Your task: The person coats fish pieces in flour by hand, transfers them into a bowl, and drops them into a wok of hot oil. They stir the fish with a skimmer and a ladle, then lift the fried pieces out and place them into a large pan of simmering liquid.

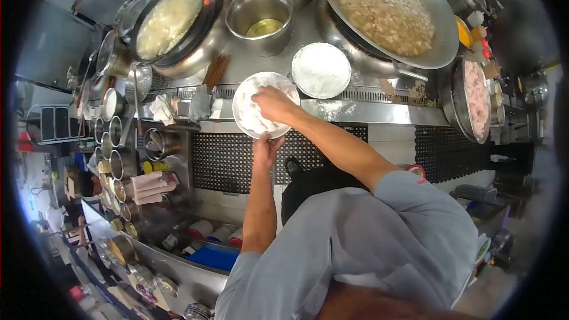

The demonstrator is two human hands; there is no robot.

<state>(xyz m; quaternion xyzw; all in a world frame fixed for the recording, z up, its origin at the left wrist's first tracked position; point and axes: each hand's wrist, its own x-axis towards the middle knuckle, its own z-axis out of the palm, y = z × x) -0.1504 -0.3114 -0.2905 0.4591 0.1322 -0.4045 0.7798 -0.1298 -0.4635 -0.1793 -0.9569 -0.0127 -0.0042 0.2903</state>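
Observation:
A white bowl (239, 109) of white, powder-coated pieces (255, 120) is held at the edge of the steel counter. My left hand (268, 147) grips its near rim from below, fingers closed. Reaching in over the right side, my right hand (274, 105) has its fingers curled down among the pieces; the fingertips are hidden, so what they hold cannot be made out. Just right of it stands a round container of white powder (320, 70), with some powder spilled on the counter near it.
Behind are a wok of pale pieces in liquid (172, 19), a steel pot with yellow liquid (259, 13) and a large wok of simmering pieces (388, 15). A pan of raw pink meat (476, 98) stands right. Several steel containers (123, 163) line the left. Black mats (222, 163) cover the floor.

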